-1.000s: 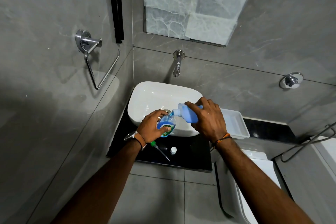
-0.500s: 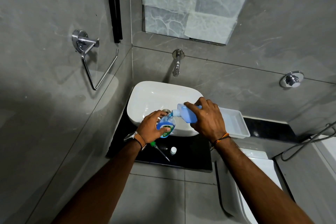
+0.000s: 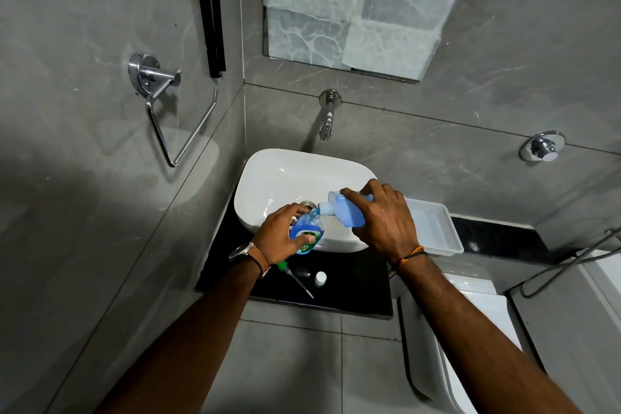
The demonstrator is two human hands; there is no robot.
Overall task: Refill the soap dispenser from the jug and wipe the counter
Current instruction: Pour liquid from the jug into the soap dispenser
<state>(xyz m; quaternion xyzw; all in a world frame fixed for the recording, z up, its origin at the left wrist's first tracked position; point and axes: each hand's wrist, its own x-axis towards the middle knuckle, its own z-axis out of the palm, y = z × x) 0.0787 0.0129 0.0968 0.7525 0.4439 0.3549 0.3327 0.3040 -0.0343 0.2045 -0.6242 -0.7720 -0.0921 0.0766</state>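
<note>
Right now two hands are at work over one white basin (image 3: 285, 175). The left hand (image 3: 277, 235) is curled around one small clear soap dispenser (image 3: 307, 232), fingers behind it and the thumb pressed across its green label at the front; the bottle stands nearly upright above the basin's front rim and is partly filled with blue liquid. The right hand (image 3: 383, 218) is wrapped over one pale blue jug (image 3: 349, 208), gripping it from above with the fingers closed around its body. The jug is tipped on its side, its white neck pointing left and meeting the open mouth of the dispenser.

Each wrist carries something: a watch (image 3: 243, 250) on the left, a thread band (image 3: 408, 254) on the right.

Below the hands, on the one black counter (image 3: 356, 292), lie two loose parts: a pump (image 3: 292, 276) with a green collar and a thin tube, and just to its right a small white cap (image 3: 320, 278). One white tray (image 3: 433, 228) sits beside the basin on the right, behind the right hand.

Farther out, one tap (image 3: 327, 118) juts from the grey wall above the basin, one metal towel ring (image 3: 168, 111) hangs on the left wall, and one round knob (image 3: 542, 146) is fixed at the right.
</note>
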